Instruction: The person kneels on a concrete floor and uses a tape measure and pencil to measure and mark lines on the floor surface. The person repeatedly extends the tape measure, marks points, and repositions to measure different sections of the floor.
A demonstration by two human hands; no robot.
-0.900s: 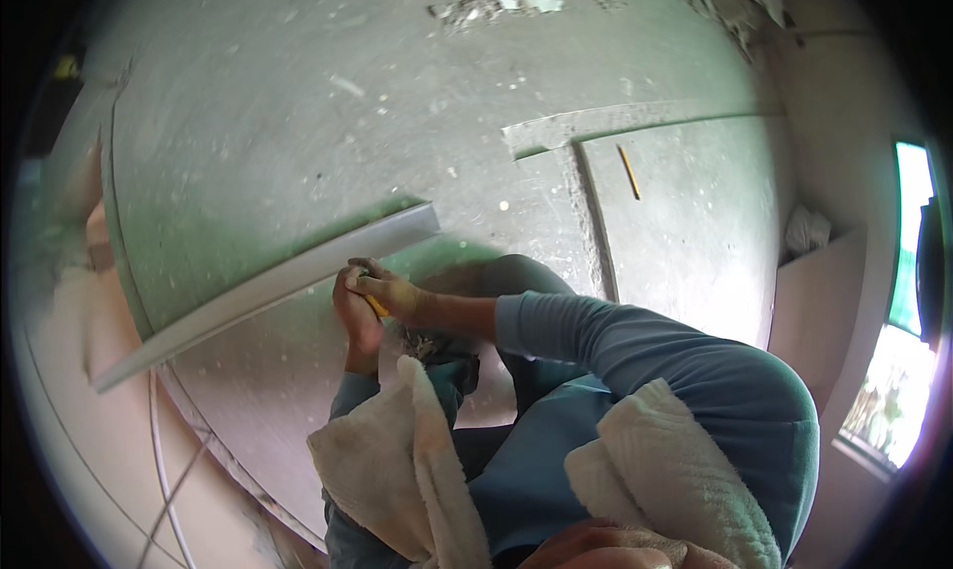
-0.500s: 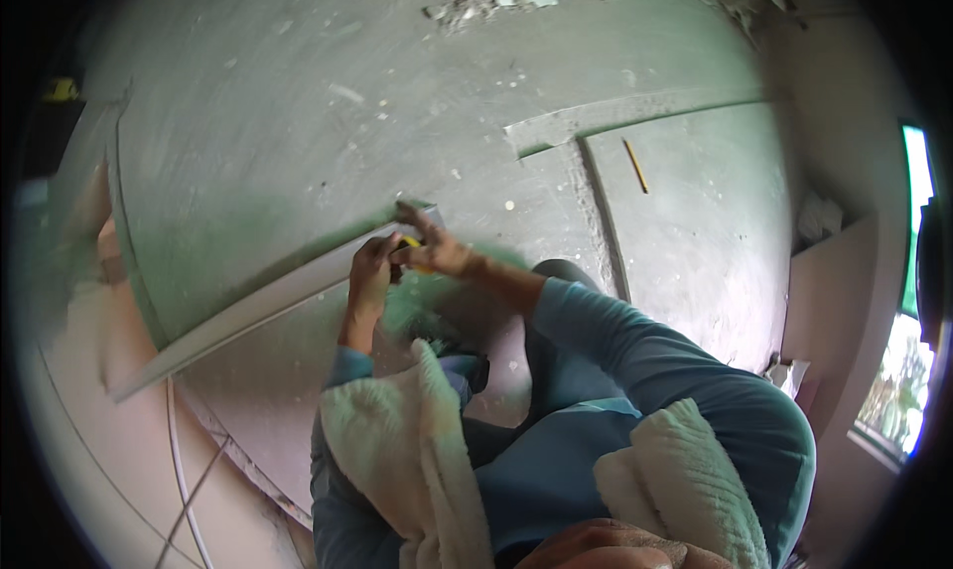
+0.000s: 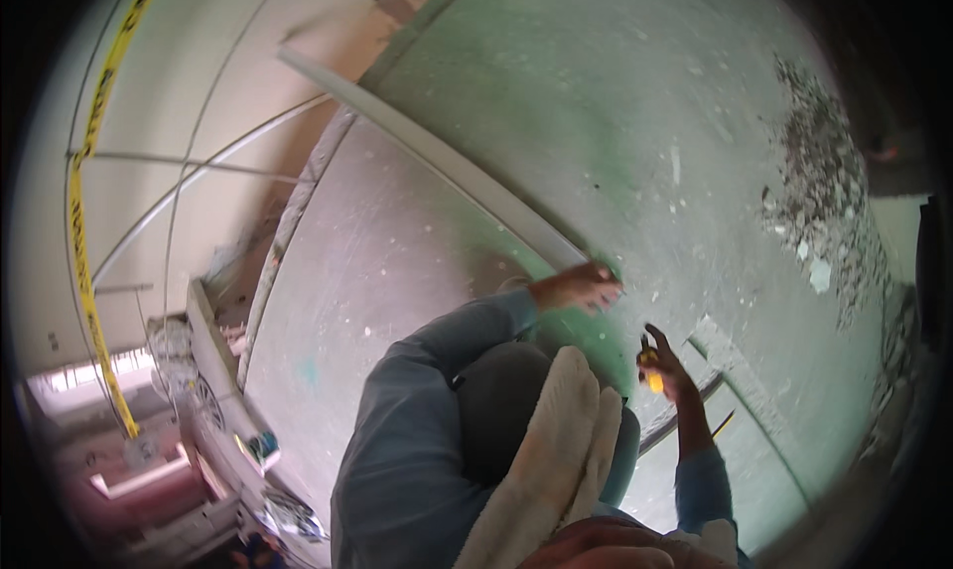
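A long pale grey strip (image 3: pixel 437 157) lies slantwise on the dusty grey-green surface, its far end reaching past the surface's edge at upper left. My left hand (image 3: pixel 581 287) is at the strip's near end, where blur hides whether its fingers grip it. To the right and nearer me, my right hand (image 3: pixel 673 372) is closed on a small yellow-and-black tool (image 3: pixel 652 378), whose exact kind is unclear. A thin yellow pencil (image 3: pixel 724 425) lies just beyond that hand, partly behind its forearm.
Broken rubble (image 3: pixel 819 202) spreads along the right side of the surface. A raised, rough-edged section (image 3: pixel 735 365) lies beside my right hand. Left of the surface's edge is a drop, crossed by a pale pipe (image 3: pixel 213 162) and yellow printed tape (image 3: pixel 84 241).
My view has swung round, so the whole scene looks turned. My hands, close together before, are now apart; the yellow-and-black tool has come away in the right one.
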